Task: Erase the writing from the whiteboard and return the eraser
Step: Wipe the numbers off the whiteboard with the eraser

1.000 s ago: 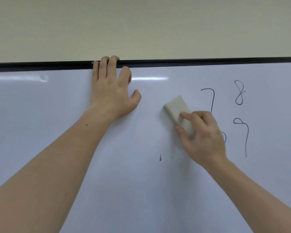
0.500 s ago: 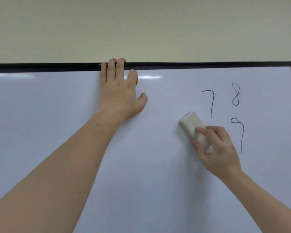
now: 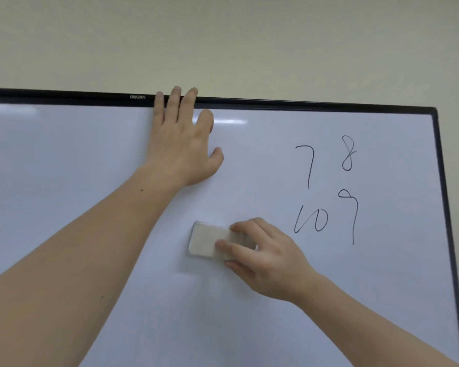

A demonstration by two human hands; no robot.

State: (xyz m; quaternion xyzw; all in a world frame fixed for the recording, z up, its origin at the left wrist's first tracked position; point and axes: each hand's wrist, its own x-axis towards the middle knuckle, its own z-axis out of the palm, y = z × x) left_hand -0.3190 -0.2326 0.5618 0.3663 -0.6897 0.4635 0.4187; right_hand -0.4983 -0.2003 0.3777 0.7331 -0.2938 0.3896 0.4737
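Note:
A whiteboard (image 3: 64, 168) with a black frame fills most of the view. Black handwritten digits remain at its upper right: a 7 (image 3: 306, 165), an 8 (image 3: 348, 153), a 10 (image 3: 312, 221) and a 9 (image 3: 351, 213). My right hand (image 3: 270, 260) grips a pale grey rectangular eraser (image 3: 204, 241) and presses it flat on the board, left of and slightly below the 10. My left hand (image 3: 182, 144) lies flat on the board, its fingertips hooked over the top frame.
A plain beige wall (image 3: 223, 41) rises above the board. The board's right frame edge (image 3: 445, 207) runs down the right side. The left and lower parts of the board surface carry no marks.
My right hand has slid the eraser down and to the left, away from the digits. The 10 has come out from behind that hand. My left hand stays on the top frame.

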